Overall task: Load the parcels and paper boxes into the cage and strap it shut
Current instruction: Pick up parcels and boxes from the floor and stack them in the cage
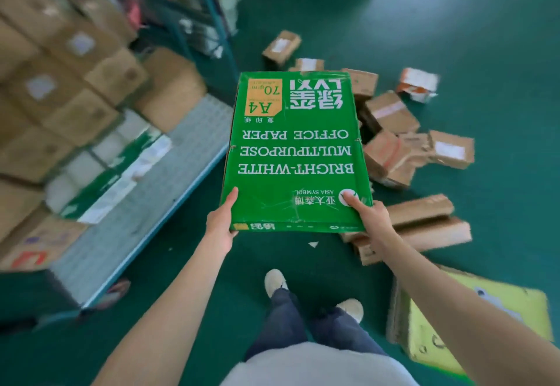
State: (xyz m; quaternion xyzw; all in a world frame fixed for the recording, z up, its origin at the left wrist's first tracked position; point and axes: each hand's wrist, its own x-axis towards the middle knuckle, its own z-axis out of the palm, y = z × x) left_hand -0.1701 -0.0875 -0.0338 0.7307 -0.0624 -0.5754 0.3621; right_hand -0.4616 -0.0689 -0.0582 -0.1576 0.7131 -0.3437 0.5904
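Fingers point(353, 201) round paper box point(295, 155) corners.

Found strewn across the green floor point(472, 13): small brown parcels point(391, 113), two long cardboard boxes point(424, 213), one yellow carton point(485, 319).

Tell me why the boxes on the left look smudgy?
In the head view, the brown boxes on the left are smeared by motion blur; the green box is sharp enough to read; the wide lens bends the edges.
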